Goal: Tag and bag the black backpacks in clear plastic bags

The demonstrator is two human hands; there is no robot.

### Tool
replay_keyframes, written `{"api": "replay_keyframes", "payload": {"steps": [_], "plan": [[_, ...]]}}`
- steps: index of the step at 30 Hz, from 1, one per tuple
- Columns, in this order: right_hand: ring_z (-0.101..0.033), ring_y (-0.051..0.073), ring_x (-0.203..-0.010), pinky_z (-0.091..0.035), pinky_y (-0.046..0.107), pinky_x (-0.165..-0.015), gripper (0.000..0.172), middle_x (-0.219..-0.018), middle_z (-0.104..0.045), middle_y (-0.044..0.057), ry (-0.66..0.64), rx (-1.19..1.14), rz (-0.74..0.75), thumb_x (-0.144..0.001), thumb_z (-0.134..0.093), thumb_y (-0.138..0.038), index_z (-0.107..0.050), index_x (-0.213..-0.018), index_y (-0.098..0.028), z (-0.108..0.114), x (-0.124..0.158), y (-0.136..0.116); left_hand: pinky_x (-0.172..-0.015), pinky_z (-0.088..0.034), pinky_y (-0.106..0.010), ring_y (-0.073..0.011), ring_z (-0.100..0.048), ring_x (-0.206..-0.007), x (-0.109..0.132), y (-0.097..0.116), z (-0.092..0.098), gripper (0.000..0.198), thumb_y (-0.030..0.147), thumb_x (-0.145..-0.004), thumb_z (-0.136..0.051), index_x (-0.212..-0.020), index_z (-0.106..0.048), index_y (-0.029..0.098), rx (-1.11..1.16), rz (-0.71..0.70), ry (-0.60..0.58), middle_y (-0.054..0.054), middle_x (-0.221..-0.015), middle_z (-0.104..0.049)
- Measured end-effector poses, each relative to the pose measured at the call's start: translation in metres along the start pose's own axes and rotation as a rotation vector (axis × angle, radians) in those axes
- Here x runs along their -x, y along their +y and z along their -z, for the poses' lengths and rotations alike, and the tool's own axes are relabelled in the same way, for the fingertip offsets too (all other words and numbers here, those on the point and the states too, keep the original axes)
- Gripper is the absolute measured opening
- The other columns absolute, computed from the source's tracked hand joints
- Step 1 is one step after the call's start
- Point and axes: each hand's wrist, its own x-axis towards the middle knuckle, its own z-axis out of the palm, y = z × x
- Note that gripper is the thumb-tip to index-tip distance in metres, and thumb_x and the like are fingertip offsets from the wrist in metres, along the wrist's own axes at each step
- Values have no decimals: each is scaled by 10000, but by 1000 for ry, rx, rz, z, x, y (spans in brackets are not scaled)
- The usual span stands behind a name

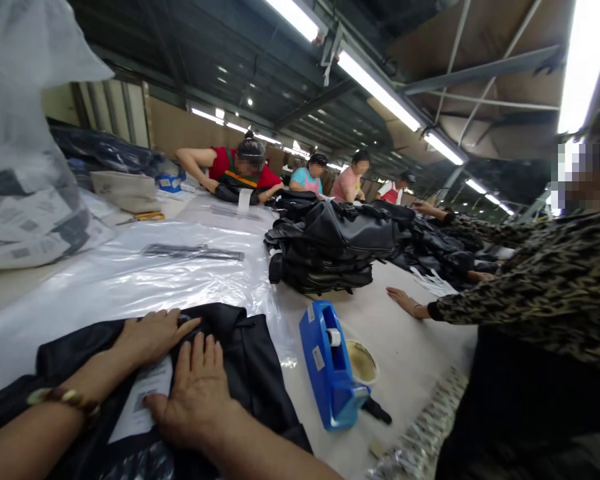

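A black leather-like item lies spread over clear plastic sheeting at the near edge of the table. My left hand rests flat on its upper part, fingers extended to the right. Just beside it, my right hand presses on the same item with fingers spread, its thumb over the edge of a white printed label. Both palms face down and neither hand grips anything. The clear plastic sheeting stretches beyond the hands, under part of the black item.
A blue tape dispenser stands right of my hands, with a round container behind it. Stacked black bags sit farther back. A large plastic bag bulges at left. A person in a patterned top leans in at right; others work beyond.
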Motion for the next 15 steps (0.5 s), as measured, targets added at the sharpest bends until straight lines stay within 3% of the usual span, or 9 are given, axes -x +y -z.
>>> {"api": "replay_keyframes", "payload": {"steps": [4, 6, 8, 10, 12, 13, 15], "plan": [[-36, 324, -1377, -113, 502, -1130, 838, -1481, -112, 234, -85, 17, -15, -861, -438, -611, -225, -1418, -21, 24, 0, -10, -957, -277, -600, -382, -356, -1269, 2, 3, -2, 538, 116, -868, -336, -1301, -468, 406, -94, 44, 54, -29, -1404, -431], [-249, 362, -1337, -260, 535, -1079, 746, -1431, -298, 243, -185, 38, -18, -847, -497, -580, -381, -1353, -44, 55, 8, -18, -967, -266, -603, -367, -362, -1271, 2, 2, -6, 539, 120, -859, -360, -1293, -473, 418, -74, 46, 36, -22, -1390, -450], [-559, 305, -1112, -465, 457, -931, 471, -1178, -606, 159, -176, 30, 34, -879, -502, -476, -578, -1161, -106, 94, 29, -21, -958, -267, -604, -364, -379, -1255, 1, 0, -8, 524, 130, -860, -372, -1286, -484, 414, -49, 45, 35, -38, -1383, -458], [-616, 196, -1005, -478, 340, -910, 286, -1047, -671, 35, 146, -24, 102, -904, -491, -391, -617, -1091, -216, 130, 60, -7, -954, -251, -592, -367, -379, -1237, -1, -1, -10, 499, 156, -878, -350, -1281, -490, 414, -41, 56, 47, -20, -1369, -471], [-613, 150, -962, -473, 287, -891, 280, -1008, -673, 13, 519, -48, 65, -932, -418, -378, -629, -1049, -237, 155, 97, 29, -959, -243, -563, -357, -407, -1192, -3, -1, -11, 441, 235, -903, -318, -1287, -505, 347, -2, 101, 86, -34, -1321, -512], [-612, 156, -941, -488, 284, -853, 297, -989, -670, 34, 671, -18, 2, -928, -410, -396, -638, -1007, -223, 161, 116, 54, -962, -248, -548, -352, -431, -1161, -5, 0, -12, 424, 303, -906, -322, -1279, -521, 279, 52, 134, 120, -69, -1279, -540], [-604, 202, -945, -496, 355, -847, 372, -986, -662, 74, 831, 148, -228, -908, -391, -469, -655, -969, -213, 159, 147, 114, -960, -278, -530, -356, -486, -1075, -9, -1, -14, 513, 499, -847, -399, -1162, -590, 143, 268, 216, 248, -139, -1120, -604]]}}
